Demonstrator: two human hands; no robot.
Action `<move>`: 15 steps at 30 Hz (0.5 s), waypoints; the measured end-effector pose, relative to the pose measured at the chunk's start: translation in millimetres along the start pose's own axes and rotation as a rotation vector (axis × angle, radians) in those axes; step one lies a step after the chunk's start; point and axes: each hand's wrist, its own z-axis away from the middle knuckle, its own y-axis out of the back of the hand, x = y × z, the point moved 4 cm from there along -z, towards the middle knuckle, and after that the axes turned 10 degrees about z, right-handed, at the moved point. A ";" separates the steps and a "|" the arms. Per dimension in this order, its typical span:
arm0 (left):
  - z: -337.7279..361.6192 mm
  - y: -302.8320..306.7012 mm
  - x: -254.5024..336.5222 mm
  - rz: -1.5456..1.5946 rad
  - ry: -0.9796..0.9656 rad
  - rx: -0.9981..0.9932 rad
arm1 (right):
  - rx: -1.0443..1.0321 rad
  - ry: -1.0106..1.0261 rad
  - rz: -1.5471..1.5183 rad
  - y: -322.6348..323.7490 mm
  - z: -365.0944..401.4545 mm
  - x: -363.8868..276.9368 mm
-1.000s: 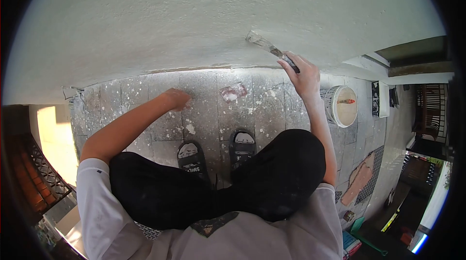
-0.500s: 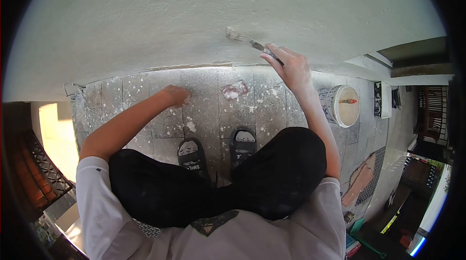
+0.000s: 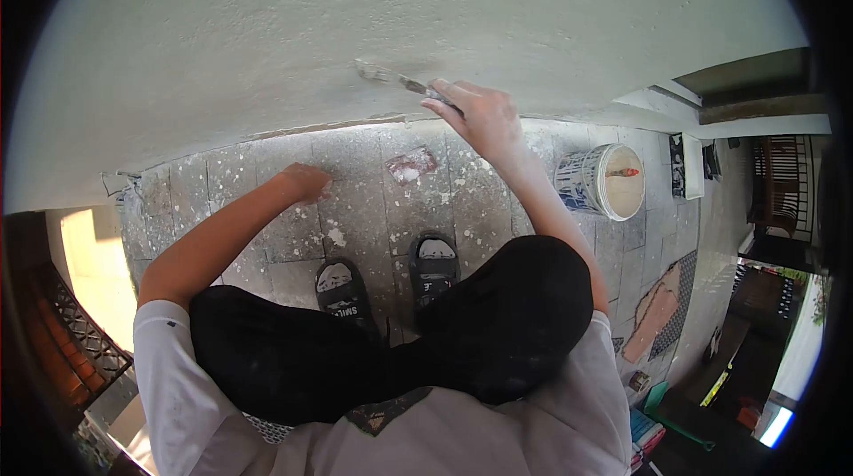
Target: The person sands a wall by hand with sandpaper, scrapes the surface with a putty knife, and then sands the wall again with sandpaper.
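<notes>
My right hand [image 3: 484,119], dusted white, is closed round the handle of a flat paintbrush [image 3: 382,73]. The brush points left, and its pale bristles lie against the whitish wall [image 3: 267,40]. My left hand [image 3: 307,183] hangs above the paint-spattered tile floor [image 3: 275,227], its fingers curled in; whether anything is in them is hidden. Between the two hands, near the foot of the wall, a flat reddish piece with white smears [image 3: 411,166] lies on the tiles.
On the right stands a white bucket [image 3: 624,183] with a red-tipped tool in it. Beyond it are a black-and-white tray [image 3: 689,167] and a patterned mat [image 3: 662,307]. My sandalled feet [image 3: 434,267] are below. A green-handled tool [image 3: 680,427] lies lower right.
My right hand and the brush have moved left along the wall. The view has shifted slightly, so the bucket and floor items sit further left. My left hand looks much the same.
</notes>
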 end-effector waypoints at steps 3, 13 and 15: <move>-3.2 -1.6 0.4 0.025 -0.027 0.026 | -0.041 0.029 -0.066 -11.1 -0.8 -8.6; 0.3 -23.0 -20.5 0.016 -0.015 -0.033 | -0.138 -0.518 0.066 64.4 151.0 126.2; -1.1 -22.0 -24.5 0.016 0.007 -0.028 | -0.074 -0.574 0.030 85.5 155.4 137.5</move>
